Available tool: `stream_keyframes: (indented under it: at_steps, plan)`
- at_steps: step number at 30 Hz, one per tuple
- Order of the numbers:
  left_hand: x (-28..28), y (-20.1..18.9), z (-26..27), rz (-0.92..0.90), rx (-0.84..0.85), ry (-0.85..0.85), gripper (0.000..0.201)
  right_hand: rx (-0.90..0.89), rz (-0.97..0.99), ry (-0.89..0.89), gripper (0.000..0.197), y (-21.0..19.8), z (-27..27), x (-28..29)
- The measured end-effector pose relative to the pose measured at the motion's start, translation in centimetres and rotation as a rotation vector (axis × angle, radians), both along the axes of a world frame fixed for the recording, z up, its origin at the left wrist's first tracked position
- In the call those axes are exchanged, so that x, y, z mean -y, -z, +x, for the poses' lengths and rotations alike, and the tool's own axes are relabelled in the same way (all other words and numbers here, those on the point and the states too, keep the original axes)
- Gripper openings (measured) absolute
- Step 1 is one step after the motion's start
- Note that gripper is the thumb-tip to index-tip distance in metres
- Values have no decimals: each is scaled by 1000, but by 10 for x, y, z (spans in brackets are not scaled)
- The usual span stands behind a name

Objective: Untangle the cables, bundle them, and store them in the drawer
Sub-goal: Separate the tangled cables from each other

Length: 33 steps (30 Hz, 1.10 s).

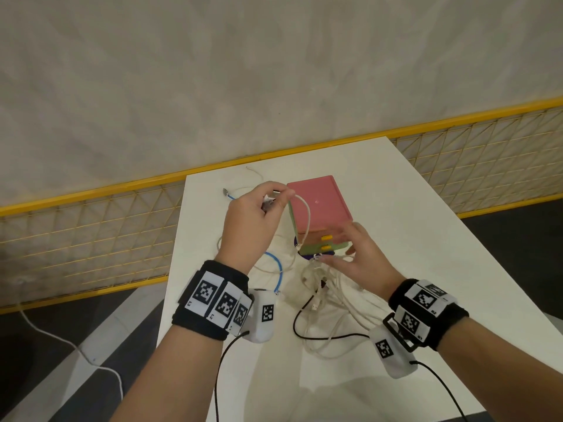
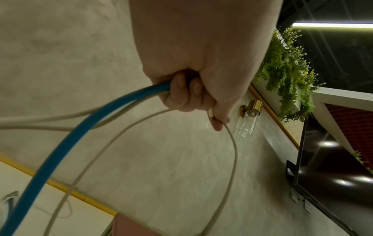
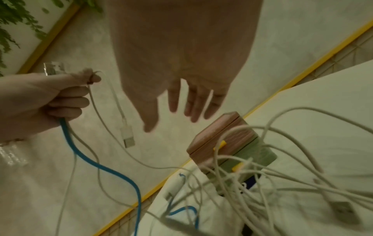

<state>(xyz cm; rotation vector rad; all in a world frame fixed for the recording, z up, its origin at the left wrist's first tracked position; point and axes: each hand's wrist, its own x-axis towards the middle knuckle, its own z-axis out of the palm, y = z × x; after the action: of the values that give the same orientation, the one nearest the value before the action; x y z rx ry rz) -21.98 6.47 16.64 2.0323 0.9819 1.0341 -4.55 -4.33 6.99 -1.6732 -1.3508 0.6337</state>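
Left hand [image 1: 246, 220] grips smooth blue cable [image 2: 60, 153], thin white cords [image 3: 96, 108].

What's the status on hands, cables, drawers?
Left hand raised, gripping blue cable plus white cables. Right hand open over white cable tangle. Pink-and-green drawer box shut, cables draped across front.

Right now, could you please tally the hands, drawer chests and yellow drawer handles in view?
Hands: 2, the left hand and the right hand
Drawer chest: 1
Yellow handles: 2, the upper handle and the lower handle
Total: 5
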Motion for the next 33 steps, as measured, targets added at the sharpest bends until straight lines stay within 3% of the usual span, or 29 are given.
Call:
stream_keyframes:
  at_steps: [3, 8, 10, 13, 16, 18, 20, 22, 25, 27, 29, 31, 33]
  plan:
    - [2, 4, 1, 0, -53, 58, 11, -63, 98, -111, 33, -19, -9, -8]
    - [-2, 11, -12, -49, -73, 61, 12, -251, 16, -266, 10, -40, -22, -26]
    - [-5, 12, -26, -74, -88, 24, 21, -150, -70, -298, 9, -48, -22, -38]
    - [-6, 14, -47, -133, -146, -55, 50, 222, -197, -279, 22, -61, -21, -73]
    - [-10, 25, -63, -150, -113, -111, 42, 243, -132, -159, 12, -76, -28, -123]
    - [-11, 31, -71, -142, -98, -133, 28, 225, -127, -188, 54, -87, -38, -149]
    - [-10, 37, -76, -147, -84, -145, 16, 248, -156, -263, 70, -86, -51, -158]
    - [-8, 44, -79, -162, -90, -150, 14, 313, -162, -323, 48, -69, -64, -150]
    - [-3, 55, -79, -213, -90, -167, 12, 583, -316, -518, 14, -23, -83, -124]
    - [3, 59, -79, -313, -42, -150, 19, 702, -494, -637, 14, 9, -92, -109]
    - [9, 59, -79, -439, 24, -100, 26, 810, -638, -672, 28, 34, -97, -97]
    - [14, 60, -79, -535, 81, -74, 22, 918, -678, -686, 40, 54, -98, -89]
    - [18, 60, -78, -534, 90, -103, 16, 979, -661, -668, 35, 64, -98, -82]
